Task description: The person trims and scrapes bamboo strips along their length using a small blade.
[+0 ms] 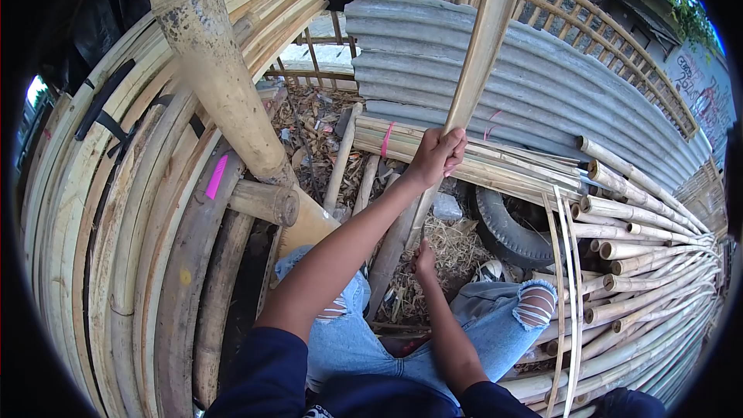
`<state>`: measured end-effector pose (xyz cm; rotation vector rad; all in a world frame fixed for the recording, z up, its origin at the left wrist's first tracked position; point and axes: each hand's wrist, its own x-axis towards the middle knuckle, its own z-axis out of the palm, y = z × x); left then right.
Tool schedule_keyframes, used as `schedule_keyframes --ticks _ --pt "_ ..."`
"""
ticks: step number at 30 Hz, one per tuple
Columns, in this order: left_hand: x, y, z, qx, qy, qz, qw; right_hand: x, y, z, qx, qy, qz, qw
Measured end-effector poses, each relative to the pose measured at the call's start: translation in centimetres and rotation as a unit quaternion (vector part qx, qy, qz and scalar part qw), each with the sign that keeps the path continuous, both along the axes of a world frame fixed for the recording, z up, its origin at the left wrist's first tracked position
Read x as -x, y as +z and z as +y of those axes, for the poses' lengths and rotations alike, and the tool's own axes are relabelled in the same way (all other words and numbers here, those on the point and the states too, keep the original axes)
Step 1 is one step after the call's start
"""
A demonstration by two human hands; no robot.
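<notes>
Grip, left hand (pixel 439 156): fingers wrapped fully round a split bamboo slat (pixel 484 46) at mid-length; no gap visible between fingers and slat.
Grip, right hand (pixel 424 261): fingers curled at the slat's near end; cannot tell whether they hold the slat, a tool or nothing.
Work status: one slat in hand, judged to be in process; already split lengthwise. Finish of its faces and edges cannot be read, so the remaining work on it is uncertain. Round poles (pixel 631 250) at right are unsplit.
Slat position: inside the left grip, tilted; the longer part rises far and right above the fist, the shorter part runs near and left towards the right hand.
Ground shavings (pixel 449 244): near side of the fist, between the knees.
Strip bundle (pixel 370 135): just beyond the left hand, bound with pink tie (pixel 386 141).
Tyre (pixel 495 224): right of the hands, near side of the bundle.
Thin strips (pixel 574 294): two, upright, beside the right knee.
Bamboo post (pixel 220 85): left, leaning.
Corrugated sheet (pixel 433 39): far side, behind the slat.
</notes>
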<state>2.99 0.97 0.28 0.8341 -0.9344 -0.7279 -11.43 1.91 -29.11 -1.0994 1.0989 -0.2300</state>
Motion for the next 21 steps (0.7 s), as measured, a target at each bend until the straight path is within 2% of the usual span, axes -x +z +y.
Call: schedule_keyframes --ticks 1,2,4,5,7,8,9,10,11,12,14,15,16,17,18,20,21 --pt "0.0 -0.2 0.0 0.009 0.008 -0.005 1.0 -1.2 1.9 0.5 0.067 -0.064 -0.092 0.991" --pt "0.1 -0.1 0.0 0.008 0.008 -0.004 1.0 -2.0 5.2 1.4 0.066 -0.064 -0.09 0.992" --pt "0.3 0.3 0.3 0.003 0.005 0.006 1.0 -2.7 11.3 3.0 0.065 -0.114 -0.184 0.974" --pt "0.1 0.2 0.2 0.003 0.003 0.007 1.0 -2.7 10.5 2.8 0.064 -0.115 -0.183 0.974" --pt "-0.3 -0.3 -0.1 0.006 0.011 -0.007 1.0 -2.2 6.6 2.2 0.205 -0.041 -0.108 0.972" --pt "-0.3 -0.1 0.1 0.001 0.021 -0.013 1.0 -1.8 5.1 1.7 0.252 -0.024 0.008 0.967" --pt "-0.4 0.0 0.2 0.002 0.018 -0.013 1.0 -0.5 3.1 0.9 0.252 -0.027 0.009 0.967" --pt "-0.6 0.1 0.3 -0.006 0.023 -0.002 1.0 1.2 0.9 -0.1 0.151 0.046 0.096 0.983" --pt "-0.8 0.2 0.2 -0.015 0.028 0.008 0.999 2.0 -0.2 -0.7 0.044 0.119 0.178 0.976" --pt "-0.7 0.4 0.3 -0.008 0.03 0.002 1.0 1.8 -0.3 -0.7 0.042 0.118 0.173 0.977" --pt "-0.5 0.5 0.4 -0.01 0.026 -0.009 1.0 1.9 -0.9 0.1 0.149 0.092 0.183 0.967" --pt "-0.4 0.4 0.3 -0.007 0.023 -0.016 1.0 1.2 -0.7 0.7 0.142 0.089 0.183 0.969" --pt "-0.2 0.4 0.3 -0.014 0.016 -0.016 1.0 -0.1 0.2 1.5 0.146 0.026 0.04 0.988" --pt "-0.1 0.6 0.3 -0.017 0.025 -0.014 0.999 -1.3 1.5 2.3 0.148 -0.043 -0.101 0.983" --pt "0.1 0.6 0.3 -0.021 0.032 -0.011 0.999 -1.8 4.1 3.3 0.14 -0.056 -0.098 0.984" --pt "0.3 0.7 0.2 -0.03 0.041 -0.021 0.998 -2.2 9.4 4.8 0.07 -0.091 -0.273 0.955" --pt "0.4 0.8 0.2 -0.034 0.036 -0.019 0.999 -2.2 8.7 5.1 0.068 -0.108 -0.272 0.954"
